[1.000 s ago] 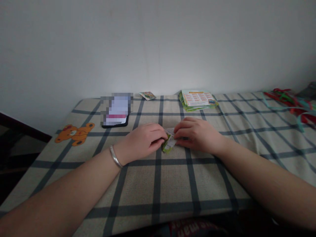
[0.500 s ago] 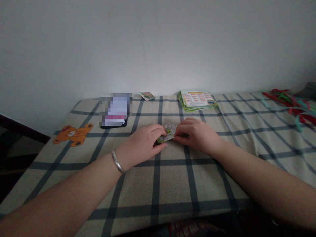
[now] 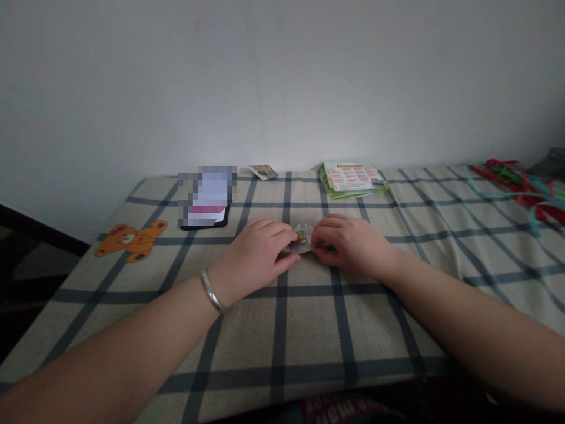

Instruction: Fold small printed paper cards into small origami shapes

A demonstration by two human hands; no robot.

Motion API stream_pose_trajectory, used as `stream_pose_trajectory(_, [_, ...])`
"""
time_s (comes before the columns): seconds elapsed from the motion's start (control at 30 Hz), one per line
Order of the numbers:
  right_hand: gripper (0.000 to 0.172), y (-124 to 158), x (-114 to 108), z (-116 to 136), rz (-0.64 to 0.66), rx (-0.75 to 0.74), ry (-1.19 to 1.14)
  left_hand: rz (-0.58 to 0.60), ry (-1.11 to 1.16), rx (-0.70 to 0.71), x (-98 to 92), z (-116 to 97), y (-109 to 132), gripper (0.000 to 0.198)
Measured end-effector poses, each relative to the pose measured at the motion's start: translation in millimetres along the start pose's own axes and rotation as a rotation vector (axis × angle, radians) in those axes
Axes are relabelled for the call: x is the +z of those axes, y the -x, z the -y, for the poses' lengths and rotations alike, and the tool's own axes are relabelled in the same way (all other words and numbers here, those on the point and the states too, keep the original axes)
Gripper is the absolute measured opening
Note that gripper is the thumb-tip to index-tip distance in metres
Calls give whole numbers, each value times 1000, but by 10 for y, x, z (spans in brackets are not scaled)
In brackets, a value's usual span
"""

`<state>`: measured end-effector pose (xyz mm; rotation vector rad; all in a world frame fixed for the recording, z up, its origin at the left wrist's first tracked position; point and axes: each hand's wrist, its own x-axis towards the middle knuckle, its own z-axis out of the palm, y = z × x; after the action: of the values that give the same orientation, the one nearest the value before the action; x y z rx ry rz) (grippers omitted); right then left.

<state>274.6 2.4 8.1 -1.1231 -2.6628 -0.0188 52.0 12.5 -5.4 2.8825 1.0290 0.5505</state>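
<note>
A small folded piece of printed paper (image 3: pixel 302 240), white with some green, lies between my hands on the checked cloth. My left hand (image 3: pixel 263 247) grips its left side, thumb at the near edge and fingers over the top. At the paper's right corner, my right hand (image 3: pixel 346 240) pinches with thumb and curled fingers. Both hands rest low, close to the cloth. My fingers cover much of the paper, so its full folded shape is hidden.
Against the wall sit a stack of printed leaflets (image 3: pixel 353 179) and a small folded paper piece (image 3: pixel 263 171). A phone (image 3: pixel 207 197) lies at the left, near an orange bear cutout (image 3: pixel 131 240). Coloured ribbons (image 3: pixel 525 187) are heaped at the far right of the checked tablecloth (image 3: pixel 309 330).
The paper between my fingers has shifted and turned slightly, showing less green at its left. My right fingers have curled in a little more; my left hand has hardly moved.
</note>
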Motion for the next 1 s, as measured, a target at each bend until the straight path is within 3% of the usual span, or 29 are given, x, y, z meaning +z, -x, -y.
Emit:
stream_pose_trajectory(0.47, [10,15,-19,-1,9,-46,-60,18,29,-14,-39,12,-19,16])
stream_pose_trajectory(0.67, [27,19,-9,-1,-6,-57,-24,15,-24,14,-39,13,-14,18])
stream_pose_trajectory(1.0, [23,22,-3,13,-5,-72,-44,-3,-148,95,-67,3,-5,19])
